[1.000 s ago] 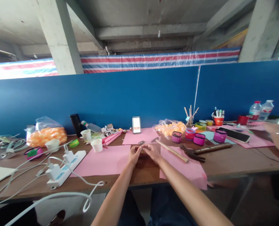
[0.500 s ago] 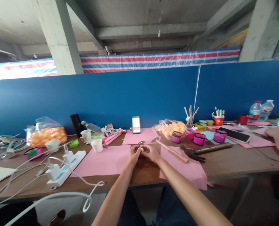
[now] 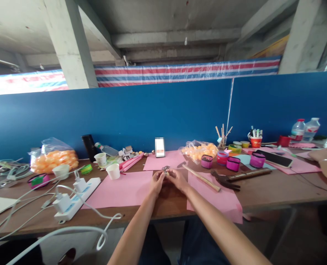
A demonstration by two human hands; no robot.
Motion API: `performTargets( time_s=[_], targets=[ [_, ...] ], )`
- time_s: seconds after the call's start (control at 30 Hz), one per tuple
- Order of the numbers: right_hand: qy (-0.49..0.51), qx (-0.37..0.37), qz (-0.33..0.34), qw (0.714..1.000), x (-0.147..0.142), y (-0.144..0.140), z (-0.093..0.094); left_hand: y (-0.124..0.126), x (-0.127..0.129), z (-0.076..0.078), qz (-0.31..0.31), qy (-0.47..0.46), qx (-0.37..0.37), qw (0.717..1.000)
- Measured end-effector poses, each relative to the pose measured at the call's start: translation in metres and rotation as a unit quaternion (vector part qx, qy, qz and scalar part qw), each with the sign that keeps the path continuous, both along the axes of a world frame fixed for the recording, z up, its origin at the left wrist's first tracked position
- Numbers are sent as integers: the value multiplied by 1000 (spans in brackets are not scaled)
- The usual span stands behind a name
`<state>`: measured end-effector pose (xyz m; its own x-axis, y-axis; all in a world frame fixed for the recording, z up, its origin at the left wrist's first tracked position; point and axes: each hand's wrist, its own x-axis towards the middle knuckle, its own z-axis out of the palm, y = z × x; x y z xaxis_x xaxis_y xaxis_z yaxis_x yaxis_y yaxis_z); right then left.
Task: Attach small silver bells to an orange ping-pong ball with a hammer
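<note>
My left hand [image 3: 157, 182] and my right hand [image 3: 176, 179] meet at the table's middle, fingertips pinched together on a small pale object [image 3: 166, 175] that is too small to name. Both hands hover just above the wooden table [image 3: 262, 191], between two pink paper sheets [image 3: 121, 187]. A little heap of small metal pieces [image 3: 165, 168] lies just beyond my fingers. A wooden-handled hammer [image 3: 201, 177] rests to the right of my right hand.
A second hammer [image 3: 235, 177], purple and pink tape rolls [image 3: 233, 163], bags of orange balls [image 3: 54, 159], paper cups [image 3: 113, 170], a white power strip with cables [image 3: 75, 197] and bottles [image 3: 304, 129] stand around. Another person's arm [image 3: 324, 162] rests at far right. A blue partition backs the table.
My hands rose slightly and shifted a little farther from me, still pinched together on the small object. The other person's hand at the right drew back.
</note>
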<state>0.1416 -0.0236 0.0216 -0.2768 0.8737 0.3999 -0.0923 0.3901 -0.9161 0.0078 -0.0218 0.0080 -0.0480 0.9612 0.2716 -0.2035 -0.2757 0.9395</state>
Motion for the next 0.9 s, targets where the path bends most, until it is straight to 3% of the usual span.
performTargets(
  time_s=[0.2, 0.43, 0.9],
  targets=[
    [-2, -7, 0, 1000, 0, 1, 0, 0, 0, 0, -15, -5, -8, 1000],
    [-3, 1, -2, 1000, 0, 1, -1, 2, -2, -1, 44, 58, 24, 997],
    [2, -33, -30, 999, -2, 1, 0, 4, 0, -3, -10, 23, -12, 1000]
  ],
)
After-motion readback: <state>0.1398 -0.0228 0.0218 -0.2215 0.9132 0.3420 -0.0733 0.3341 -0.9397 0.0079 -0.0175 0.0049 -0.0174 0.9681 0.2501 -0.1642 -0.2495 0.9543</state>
